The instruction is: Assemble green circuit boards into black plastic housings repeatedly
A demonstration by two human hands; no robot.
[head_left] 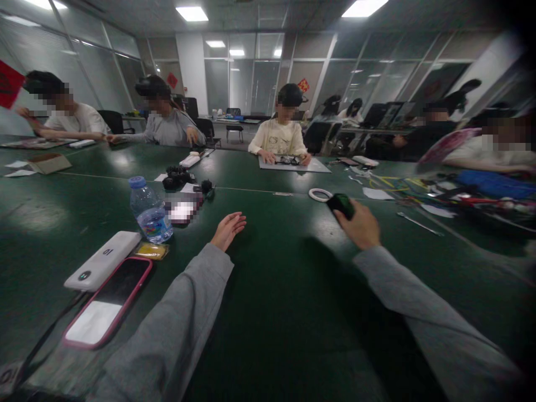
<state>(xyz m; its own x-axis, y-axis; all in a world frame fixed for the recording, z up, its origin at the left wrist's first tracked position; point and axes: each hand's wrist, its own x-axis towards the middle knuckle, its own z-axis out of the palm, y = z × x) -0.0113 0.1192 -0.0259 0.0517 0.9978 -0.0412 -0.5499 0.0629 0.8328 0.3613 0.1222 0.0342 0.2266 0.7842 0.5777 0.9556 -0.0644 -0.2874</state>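
Note:
My right hand (360,224) is closed around a small dark block-like object (341,206), held over the green table; its exact kind does not show. Just beyond that hand a white ring, like a roll of tape (320,194), lies flat on the table. My left hand (228,230) hovers over the middle of the table, palm turned inward, fingers stretched out and holding nothing. To its left stands a clear water bottle (151,215) with a blue cap. Near the bottle's base lie a yellow packet (152,251), a white power bank (104,260) and a pink-cased phone (109,301).
Black gadgets (179,177) and a second phone (183,209) lie behind the bottle. A tangle of cables (419,187) and a metal wrench-like tool (419,224) occupy the right side. Across the table, a person works at a white board (310,164); several others sit around. An open cardboard box (49,162) sits far left.

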